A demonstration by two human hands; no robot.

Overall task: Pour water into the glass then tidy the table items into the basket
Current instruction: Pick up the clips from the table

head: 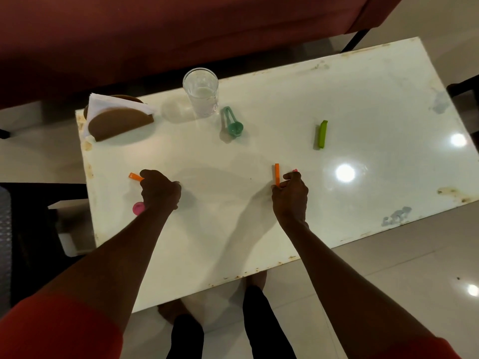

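A clear glass with water in it stands at the far edge of the white table. Beside it lies a teal scoop, and a green clip lies further right. My left hand is closed on an orange clip whose end pokes out, with a pink scoop showing below the fist. My right hand pinches another orange clip upright, and a bit of pink shows behind the fingers. No basket is in view.
A brown napkin holder with white napkins stands at the far left corner. A dark red sofa runs behind the table. A black chair is at the left. My legs and feet are under the near edge.
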